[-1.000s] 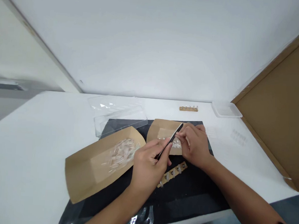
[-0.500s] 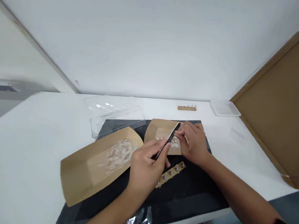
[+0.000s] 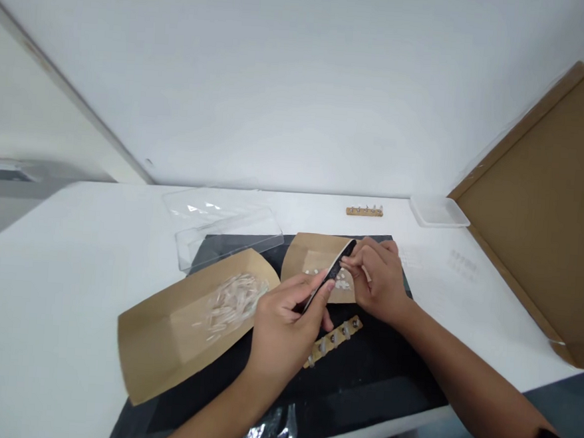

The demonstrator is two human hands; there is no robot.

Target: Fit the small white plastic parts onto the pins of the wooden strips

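My left hand [image 3: 287, 322] is closed around a thin black strip with a white edge [image 3: 335, 267], thumb on its dark face. The strip slants up to the right and bends slightly. At its upper part, the fingertips of my right hand [image 3: 375, 275] are pinched together against it; anything small between them is hidden. Below the hands lies a wooden strip with metal studs [image 3: 333, 339], some carrying clear pieces; my left hand covers its near end. Behind the hands is a small brown paper tray [image 3: 302, 250] with small white pieces [image 3: 342, 282].
A larger brown paper tray [image 3: 153, 343] holds many slender clear pieces [image 3: 236, 302]. Both trays rest on a black mat [image 3: 385, 379]. Clear plastic lids [image 3: 226, 231], another studded wooden strip [image 3: 365, 211] and a translucent box [image 3: 440, 213] lie farther back. A cardboard panel [image 3: 548, 197] stands right.
The upper end of the black strip has tilted slightly to the right and bends a little more. Both hands keep nearly the same place and grip.
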